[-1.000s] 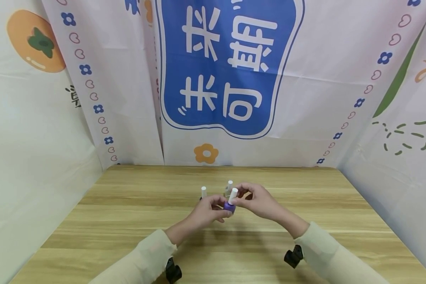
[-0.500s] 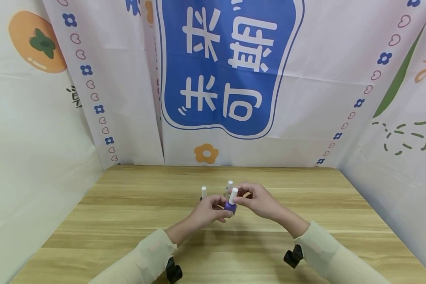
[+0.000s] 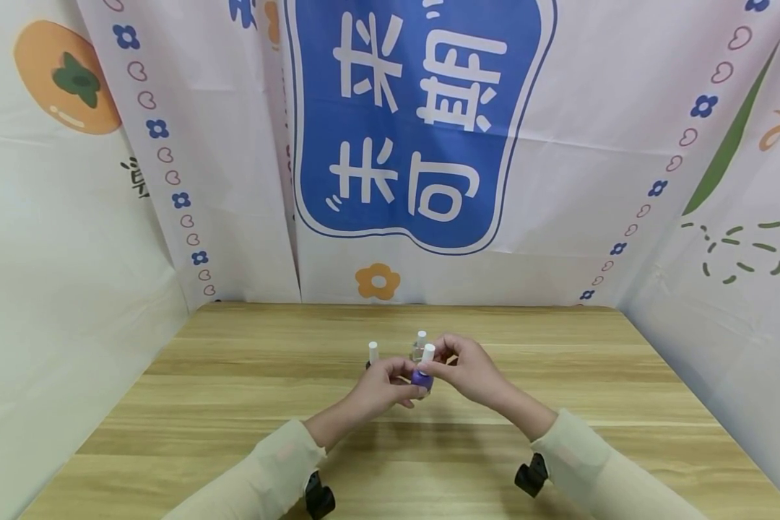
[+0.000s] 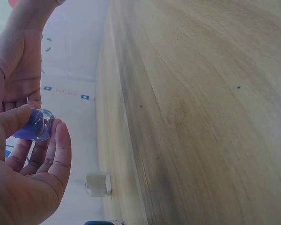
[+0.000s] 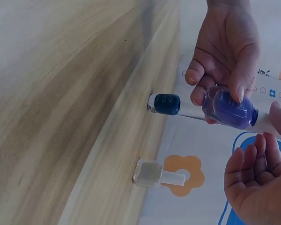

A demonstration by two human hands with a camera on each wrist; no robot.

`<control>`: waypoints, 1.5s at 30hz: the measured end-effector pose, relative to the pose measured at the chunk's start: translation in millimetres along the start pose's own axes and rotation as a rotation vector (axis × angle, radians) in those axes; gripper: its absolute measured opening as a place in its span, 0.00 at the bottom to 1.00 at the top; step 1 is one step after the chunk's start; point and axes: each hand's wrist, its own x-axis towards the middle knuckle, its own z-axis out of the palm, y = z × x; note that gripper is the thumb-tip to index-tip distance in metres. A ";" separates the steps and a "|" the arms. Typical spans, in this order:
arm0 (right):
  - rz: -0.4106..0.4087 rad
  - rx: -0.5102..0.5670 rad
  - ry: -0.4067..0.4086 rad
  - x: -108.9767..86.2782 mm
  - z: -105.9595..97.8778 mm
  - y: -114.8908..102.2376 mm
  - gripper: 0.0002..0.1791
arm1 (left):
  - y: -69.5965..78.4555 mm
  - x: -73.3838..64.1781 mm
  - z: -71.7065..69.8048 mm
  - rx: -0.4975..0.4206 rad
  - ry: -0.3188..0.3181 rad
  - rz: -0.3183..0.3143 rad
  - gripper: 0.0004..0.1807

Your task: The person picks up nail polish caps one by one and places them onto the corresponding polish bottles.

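Observation:
A purple nail polish bottle with a white cap is raised above the table, cap upward. My left hand grips its glass body between thumb and fingers, which the left wrist view also shows around the purple bottle. On the white cap, the thumb and fingers of my right hand pinch from the right side. Behind the hands stand two more bottles: a clear one and a dark teal one. The left hand hides most of the teal bottle in the head view.
A wood-grain table spreads beneath both hands. Printed white cloth hangs at its back and both sides. Black wrist cameras sit at the sleeve cuffs.
My right hand has shifted slightly left, its thumb now further across the white cap. The purple bottle has moved slightly right since the first frame. The standing bottles have kept their places.

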 end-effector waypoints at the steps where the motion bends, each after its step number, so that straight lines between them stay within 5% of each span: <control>1: -0.002 0.004 0.006 -0.1 0.6 -0.2 0.12 | -0.6 0.4 0.0 0.001 0.000 0.003 0.13; 9: -0.004 0.029 -0.011 -0.7 -3.5 -4.2 0.13 | -0.5 0.7 -0.4 -0.002 -0.001 0.000 0.13; 23: -0.163 0.075 -0.276 6.1 -23.6 -0.1 0.17 | 1.7 0.4 -3.2 -0.016 -0.043 -0.013 0.15; 45: -0.049 0.066 -0.154 3.2 -11.7 2.0 0.08 | 3.8 -1.0 -2.1 -0.021 -0.034 -0.016 0.14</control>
